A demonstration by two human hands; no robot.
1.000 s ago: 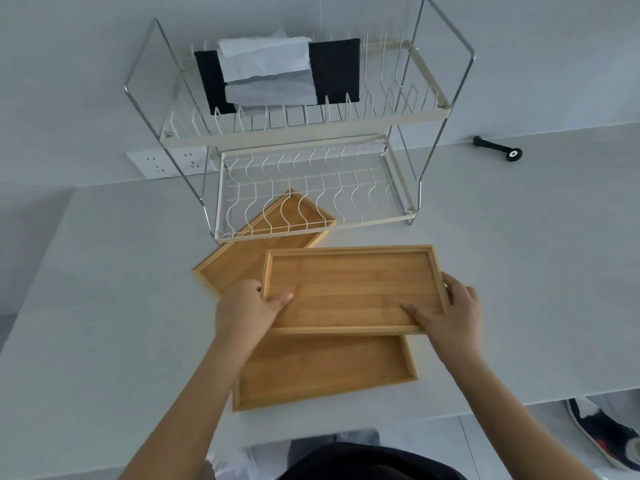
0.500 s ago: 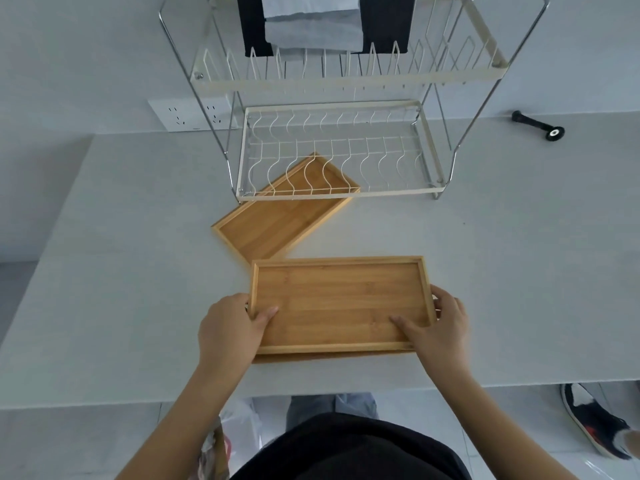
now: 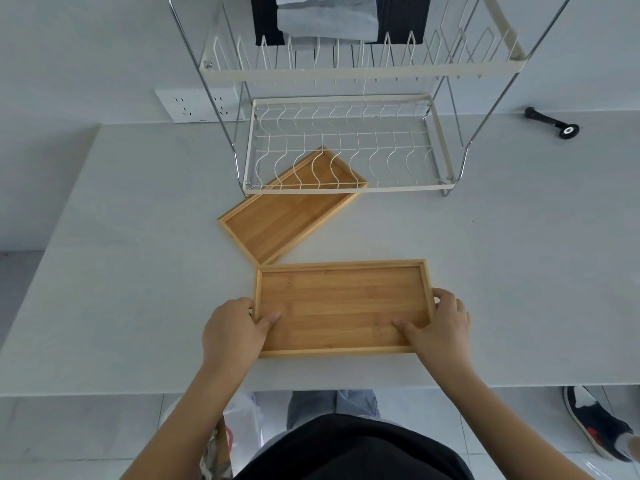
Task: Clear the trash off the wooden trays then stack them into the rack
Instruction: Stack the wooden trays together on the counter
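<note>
A bare wooden tray (image 3: 341, 306) lies flat near the table's front edge, covering a second tray beneath it that no longer shows. My left hand (image 3: 235, 332) grips its left end, thumb inside the rim. My right hand (image 3: 440, 323) grips its right end the same way. Another wooden tray (image 3: 277, 216) lies at an angle farther back, its far corner tucked under the lower shelf of the two-tier wire rack (image 3: 346, 188). No trash shows on either tray.
The rack's upper shelf holds a black item with folded white paper (image 3: 325, 19). A black tool (image 3: 554, 123) lies at the back right. A wall socket (image 3: 197, 105) sits behind the rack. A plastic bag (image 3: 242, 420) hangs below the table edge.
My hands lowered the held tray down onto the tray under it, which is now hidden. The view tipped downward and the rack shifted up in the frame.
</note>
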